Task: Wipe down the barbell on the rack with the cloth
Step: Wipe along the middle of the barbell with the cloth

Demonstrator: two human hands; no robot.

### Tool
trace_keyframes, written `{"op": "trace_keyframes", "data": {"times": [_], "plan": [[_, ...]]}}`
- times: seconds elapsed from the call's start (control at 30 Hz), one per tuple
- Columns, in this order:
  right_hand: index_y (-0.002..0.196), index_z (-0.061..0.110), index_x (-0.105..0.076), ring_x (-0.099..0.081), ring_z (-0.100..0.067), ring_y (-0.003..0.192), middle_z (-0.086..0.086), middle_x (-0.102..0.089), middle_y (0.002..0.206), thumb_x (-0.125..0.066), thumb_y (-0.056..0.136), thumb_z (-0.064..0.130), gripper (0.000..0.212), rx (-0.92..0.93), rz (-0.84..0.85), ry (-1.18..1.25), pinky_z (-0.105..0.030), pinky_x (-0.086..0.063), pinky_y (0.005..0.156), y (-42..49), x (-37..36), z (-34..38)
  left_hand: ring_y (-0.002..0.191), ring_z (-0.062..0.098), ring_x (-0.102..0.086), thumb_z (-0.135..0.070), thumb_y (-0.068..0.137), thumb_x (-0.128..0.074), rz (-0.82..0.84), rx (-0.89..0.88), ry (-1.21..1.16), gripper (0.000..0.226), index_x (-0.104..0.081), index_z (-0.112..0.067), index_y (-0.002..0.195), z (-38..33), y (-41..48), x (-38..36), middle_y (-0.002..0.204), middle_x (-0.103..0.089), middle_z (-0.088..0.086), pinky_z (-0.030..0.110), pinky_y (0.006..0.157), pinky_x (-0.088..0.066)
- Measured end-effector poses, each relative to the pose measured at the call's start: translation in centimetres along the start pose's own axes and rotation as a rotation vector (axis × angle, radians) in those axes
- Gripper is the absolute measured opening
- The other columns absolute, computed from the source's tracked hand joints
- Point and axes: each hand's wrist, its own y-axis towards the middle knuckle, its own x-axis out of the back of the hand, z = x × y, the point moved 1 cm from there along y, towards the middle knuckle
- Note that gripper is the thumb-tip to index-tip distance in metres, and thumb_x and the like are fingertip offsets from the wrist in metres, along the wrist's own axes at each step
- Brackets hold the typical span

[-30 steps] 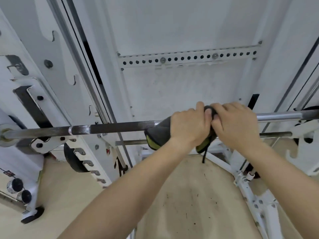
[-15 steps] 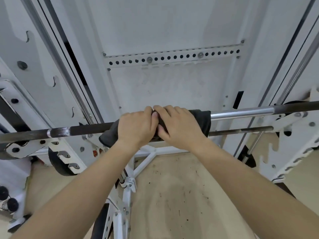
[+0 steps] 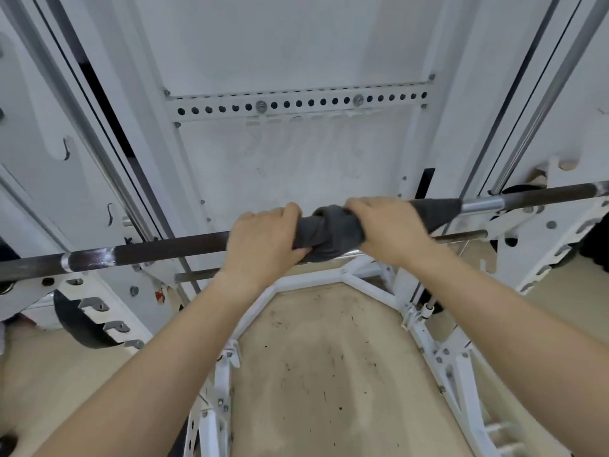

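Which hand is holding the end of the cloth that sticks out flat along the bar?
The right hand. The cloth spreads out flat past it along the bar, but beside the left hand it is bunched into a twisted lump.

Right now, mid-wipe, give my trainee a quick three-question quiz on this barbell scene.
1. True or false: both hands are closed on the cloth around the barbell.
2. Multiple choice: the cloth's loose end trails toward A) the person's left, B) the person's right, C) the floor.
3. Fill in: the bare bar on the person's left looks ____ in colour, with a pale ring.

Key
1. True: the left hand and the right hand each have a grip on the bunched grey cloth.
2. B: it drapes along the bar past the right hand.
3. Dark.
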Motion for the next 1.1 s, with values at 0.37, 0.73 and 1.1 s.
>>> {"op": "trace_keyframes", "data": {"times": [0.37, 0.73, 1.1], "plan": [[0.079, 0.011, -0.058, -0.057, -0.027, 0.045, -0.003, -0.058, 0.058, -0.077, 0.065, 0.013, 0.024, 0.135, -0.205, -0.046, -0.028, -0.028, 0.042, 2.9, -2.1, 6.0, 0.040, 0.021, -0.040, -0.038, 0.076, -0.071, 0.080, 0.000, 0.182, 0.028, -0.051, -0.017, 0.078, 2.0, 0.3, -1.0, 0.051, -0.046, -0.004, 0.024, 0.042, -0.029], [0.077, 0.011, -0.058, -0.056, -0.027, 0.046, -0.002, -0.058, 0.058, -0.078, 0.062, 0.015, 0.025, 0.096, -0.265, -0.078, -0.025, -0.030, 0.046, -1.9, -2.4, -8.2, 0.059, 0.024, -0.045, -0.044, 0.089, -0.055, 0.136, 0.024, 0.074, 0.025, -0.050, -0.020, 0.095, -11.3, 7.1, -1.9, 0.067, -0.042, -0.005, 0.031, 0.054, -0.030], [0.081, 0.014, -0.057, -0.061, -0.028, 0.054, -0.002, -0.062, 0.065, -0.083, 0.061, 0.019, 0.033, 0.067, -0.194, -0.127, -0.029, -0.039, 0.049, -8.9, -1.1, -28.2, 0.061, 0.022, -0.044, -0.037, 0.092, -0.055, 0.150, 0.028, 0.067, 0.020, -0.059, -0.019, 0.099, -29.8, 16.7, -3.6, 0.085, -0.066, 0.001, 0.032, 0.057, -0.033]]}}
